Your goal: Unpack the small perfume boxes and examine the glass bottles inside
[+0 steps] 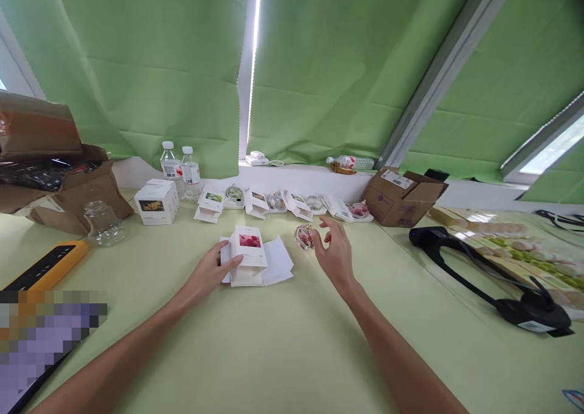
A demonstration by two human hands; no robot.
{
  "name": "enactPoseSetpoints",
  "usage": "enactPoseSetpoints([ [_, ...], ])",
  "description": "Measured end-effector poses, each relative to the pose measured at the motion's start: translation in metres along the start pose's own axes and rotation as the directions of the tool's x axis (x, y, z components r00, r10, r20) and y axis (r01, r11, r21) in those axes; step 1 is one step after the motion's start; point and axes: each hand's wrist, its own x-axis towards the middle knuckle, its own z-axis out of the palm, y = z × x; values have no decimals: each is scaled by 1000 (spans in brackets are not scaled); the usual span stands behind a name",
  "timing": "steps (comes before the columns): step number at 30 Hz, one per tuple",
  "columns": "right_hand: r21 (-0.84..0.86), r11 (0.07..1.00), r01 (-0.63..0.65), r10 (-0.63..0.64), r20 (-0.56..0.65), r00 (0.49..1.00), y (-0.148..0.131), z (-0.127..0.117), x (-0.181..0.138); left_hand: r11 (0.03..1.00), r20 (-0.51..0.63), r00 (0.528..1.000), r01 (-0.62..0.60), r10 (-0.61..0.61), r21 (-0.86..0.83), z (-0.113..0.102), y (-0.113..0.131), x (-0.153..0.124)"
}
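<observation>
A small white carton (249, 253) with a pink flower picture stands in front of me, its lower flap hanging loose. My left hand (216, 265) grips it from the left, thumb on the front and fingers behind. Beside and partly under the carton spreads a white folded card piece (278, 262). To the right is a small clear glass ornament (302, 236) with pink and red contents and a gold-coloured top. My right hand (334, 250) is right beside it with fingers apart, the thumb close to its right edge; whether they touch is hard to tell.
Behind stands a row of opened white cartons (210, 204) with glass ornaments (233, 194). At left are a closed white box (156, 202), water bottles (189, 174), a clear glass jar (106, 224) and a power strip (48, 265). A cardboard box (401, 198) and a black headset (483, 280) lie right.
</observation>
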Motion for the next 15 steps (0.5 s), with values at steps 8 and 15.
enactPoseSetpoints([
  [8, 191, 883, 428, -469, 380, 797, -59, 9, -42, 995, 35, 995, -93, 94, -48, 5, -5, 2],
  [15, 180, 954, 240, -300, 605, 738, -65, 21, -65, 939, -82, 959, -244, 270, 240, 9, -17, 13],
])
